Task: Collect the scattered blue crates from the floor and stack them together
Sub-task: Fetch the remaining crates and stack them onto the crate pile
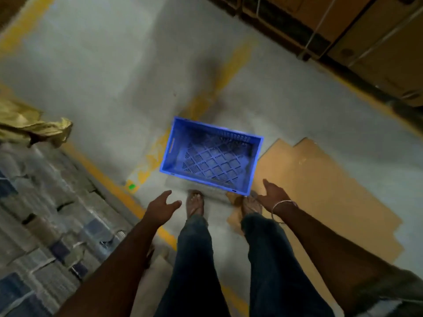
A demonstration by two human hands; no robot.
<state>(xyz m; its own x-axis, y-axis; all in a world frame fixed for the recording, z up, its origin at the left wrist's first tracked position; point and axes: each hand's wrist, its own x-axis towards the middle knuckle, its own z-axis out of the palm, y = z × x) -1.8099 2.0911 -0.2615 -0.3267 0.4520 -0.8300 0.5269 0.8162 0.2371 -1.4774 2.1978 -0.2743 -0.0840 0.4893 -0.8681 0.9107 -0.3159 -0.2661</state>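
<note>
One blue plastic crate [211, 155] stands upright and empty on the grey floor just ahead of my feet, its perforated bottom showing. My left hand [163, 208] hangs open below the crate's near left corner, a short way from it. My right hand [272, 193] is open too, fingers spread, beside the crate's near right corner without touching it. A thin bangle circles my right wrist. No other crate is in view.
Flat cardboard sheets [320, 193] lie on the floor to the right, partly under my right foot. Wrapped stacked goods [39, 220] fill the left side behind a yellow floor line [109, 181]. Strapped cardboard boxes [366, 35] line the top right. A crumpled tan sack [29, 124] sits at the left.
</note>
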